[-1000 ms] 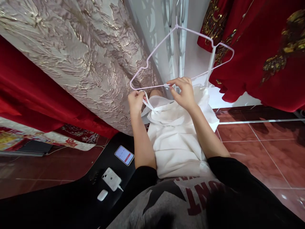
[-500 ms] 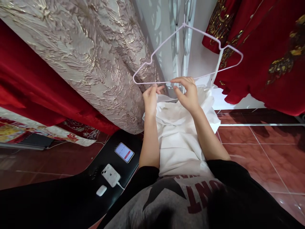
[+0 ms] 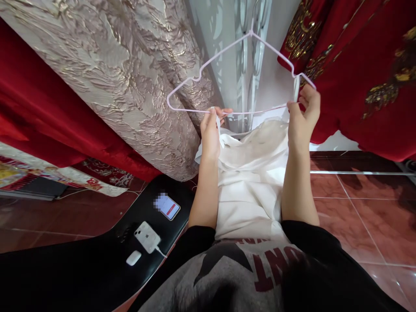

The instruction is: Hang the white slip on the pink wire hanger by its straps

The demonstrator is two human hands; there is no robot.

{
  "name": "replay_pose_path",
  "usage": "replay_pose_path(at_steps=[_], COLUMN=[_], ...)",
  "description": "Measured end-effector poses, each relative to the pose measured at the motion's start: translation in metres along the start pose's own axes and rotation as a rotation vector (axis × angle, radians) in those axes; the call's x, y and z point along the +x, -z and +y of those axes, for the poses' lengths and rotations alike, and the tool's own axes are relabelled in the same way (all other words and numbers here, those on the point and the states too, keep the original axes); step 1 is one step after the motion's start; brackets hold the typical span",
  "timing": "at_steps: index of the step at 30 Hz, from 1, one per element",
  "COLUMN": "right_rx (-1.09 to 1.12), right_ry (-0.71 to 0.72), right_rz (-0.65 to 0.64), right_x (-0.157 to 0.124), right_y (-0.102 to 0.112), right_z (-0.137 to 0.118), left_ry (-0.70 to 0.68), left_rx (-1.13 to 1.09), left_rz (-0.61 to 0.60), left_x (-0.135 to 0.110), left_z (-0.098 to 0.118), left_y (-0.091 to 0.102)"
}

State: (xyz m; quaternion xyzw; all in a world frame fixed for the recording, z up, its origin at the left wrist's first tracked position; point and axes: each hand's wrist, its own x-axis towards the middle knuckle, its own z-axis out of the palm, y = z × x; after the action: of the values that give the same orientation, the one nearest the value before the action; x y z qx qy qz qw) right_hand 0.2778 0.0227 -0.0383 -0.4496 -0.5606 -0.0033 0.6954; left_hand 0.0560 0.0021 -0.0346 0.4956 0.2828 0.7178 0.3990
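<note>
1. Pinched in the left hand (image 3: 209,134): white strap (image 3: 219,125), close against the lower bar of the pink hanger (image 3: 224,50).
2. Right hand (image 3: 303,119): fingers curled about the hanger's right end; cannot tell how firmly closed.
3. Just beside the right fingers: second strap (image 3: 296,89), at a notch.
4. Below both grips: white garment (image 3: 247,195), gathered and draped toward the lap.
5. Possible faults: losing the first strap through a slackened left pinch; unseating the second by tilting; snagging on red sequinned cloth (image 3: 354,104), beyond the right grip.
</note>
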Motion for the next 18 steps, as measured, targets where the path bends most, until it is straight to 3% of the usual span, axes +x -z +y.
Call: replay_pose_path(at_steps=[3, 6, 10, 14, 18], right_rx=[0.006, 0.05, 0.206, 0.346, 0.149], right_ry=[-0.024, -0.018, -0.093, -0.304, -0.028], right_rz=[-0.113, -0.16, -0.069, 0.051, -0.281], right_x=[-0.002, -0.002, 0.03, 0.068, 0.056], right_y=[-0.001, -0.007, -0.01, 0.006, 0.029], right_z=[0.014, -0.002, -0.029, -0.02, -0.004], left_ry=[-0.012, 0.017, 0.079, 0.063, 0.064], left_rx=[0.023, -0.011, -0.022, -0.02, -0.05], left_rz=[0.026, -0.009, -0.009, -0.015, 0.003], left_x=[0.0, 0.001, 0.002, 0.003, 0.005], left_z=[0.003, 0.005, 0.004, 0.003, 0.0], left_y=[0.002, 0.004, 0.005, 0.007, 0.007])
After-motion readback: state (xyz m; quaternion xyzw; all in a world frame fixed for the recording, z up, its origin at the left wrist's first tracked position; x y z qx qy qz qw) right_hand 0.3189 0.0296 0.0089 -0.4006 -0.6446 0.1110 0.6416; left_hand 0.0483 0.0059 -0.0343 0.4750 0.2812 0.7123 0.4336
